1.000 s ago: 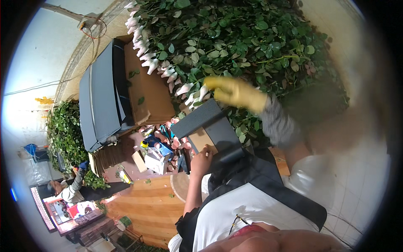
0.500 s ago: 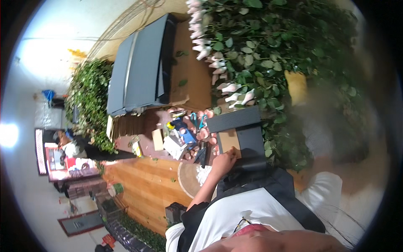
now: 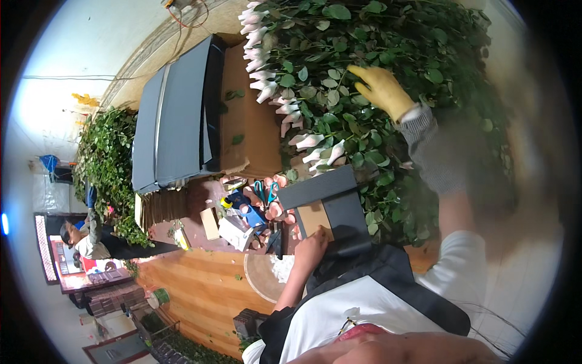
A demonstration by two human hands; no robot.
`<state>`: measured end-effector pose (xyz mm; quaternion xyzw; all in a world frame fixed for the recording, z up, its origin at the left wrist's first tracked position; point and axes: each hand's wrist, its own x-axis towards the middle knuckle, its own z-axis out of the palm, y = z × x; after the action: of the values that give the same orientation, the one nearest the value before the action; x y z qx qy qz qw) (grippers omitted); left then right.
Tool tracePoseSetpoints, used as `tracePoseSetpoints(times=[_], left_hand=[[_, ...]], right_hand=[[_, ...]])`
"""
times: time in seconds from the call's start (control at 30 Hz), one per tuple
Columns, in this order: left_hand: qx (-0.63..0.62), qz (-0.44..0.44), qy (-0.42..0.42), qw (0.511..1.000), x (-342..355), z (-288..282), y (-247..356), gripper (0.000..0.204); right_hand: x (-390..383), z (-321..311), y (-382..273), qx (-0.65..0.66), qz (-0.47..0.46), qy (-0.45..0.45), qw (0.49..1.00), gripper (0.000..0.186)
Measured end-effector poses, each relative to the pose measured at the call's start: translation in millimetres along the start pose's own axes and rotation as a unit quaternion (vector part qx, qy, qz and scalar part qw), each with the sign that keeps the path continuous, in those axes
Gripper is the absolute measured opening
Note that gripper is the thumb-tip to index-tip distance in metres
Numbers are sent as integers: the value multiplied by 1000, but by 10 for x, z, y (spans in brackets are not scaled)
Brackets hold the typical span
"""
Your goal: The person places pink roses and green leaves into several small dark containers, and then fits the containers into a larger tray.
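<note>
My left hand (image 3: 311, 249) is closed, its fingers pinching the edge of a small brown card (image 3: 316, 219). That card lies on a dark corrugated sheet (image 3: 347, 212) with a folded band across its far end. My right hand (image 3: 382, 91), in a yellow glove and a grey knitted cuff, is stretched out over a big heap of leafy rose stems (image 3: 418, 45). Its fingers are apart, with nothing visible in them. Pale pinkish-white rose heads (image 3: 265, 85) line the heap's left side, and several more lie near the corrugated sheet.
A large grey-sided cardboard box (image 3: 176, 115) stands left of the roses. On the table are teal-handled scissors (image 3: 265, 193), loose pink petals (image 3: 274, 210) and a white box (image 3: 235, 233). Below sits a round bin (image 3: 259, 276) with white scraps. Another person (image 3: 97, 239) stands at far left beside greenery.
My right gloved hand has moved forward and left over the leaves, its fingers now spread. My left hand stays on the brown card. The whole view has shifted slightly.
</note>
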<state>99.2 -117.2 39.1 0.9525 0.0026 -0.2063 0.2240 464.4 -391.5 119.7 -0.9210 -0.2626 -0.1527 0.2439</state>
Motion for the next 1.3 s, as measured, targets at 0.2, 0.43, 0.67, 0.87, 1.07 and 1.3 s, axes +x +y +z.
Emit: tracePoseSetpoints(times=[0.2,0.43,0.67,0.87,1.07,1.3], left_hand=[[-24,-41,-12,999,-42,-76,14,36],[-33,-55,-6,998,-29,-126,126,41],[-29,-23,7,999,-22,-50,-5,35],[-29,12,10,999,-56,-38,-85,38],[-15,68,-5,998,26,-102,-14,30],[6,82,54,995,-52,-70,-168,30]], right_hand=[[1034,567,292,-93,111,-142,979,57],[641,1282,515,-231,92,-45,968,36],[548,563,72,-220,19,30,975,19],[319,-150,-969,-17,-238,298,924,44],[-93,431,-572,-183,-33,66,980,28],[-229,-126,-1283,268,258,77,925,17]])
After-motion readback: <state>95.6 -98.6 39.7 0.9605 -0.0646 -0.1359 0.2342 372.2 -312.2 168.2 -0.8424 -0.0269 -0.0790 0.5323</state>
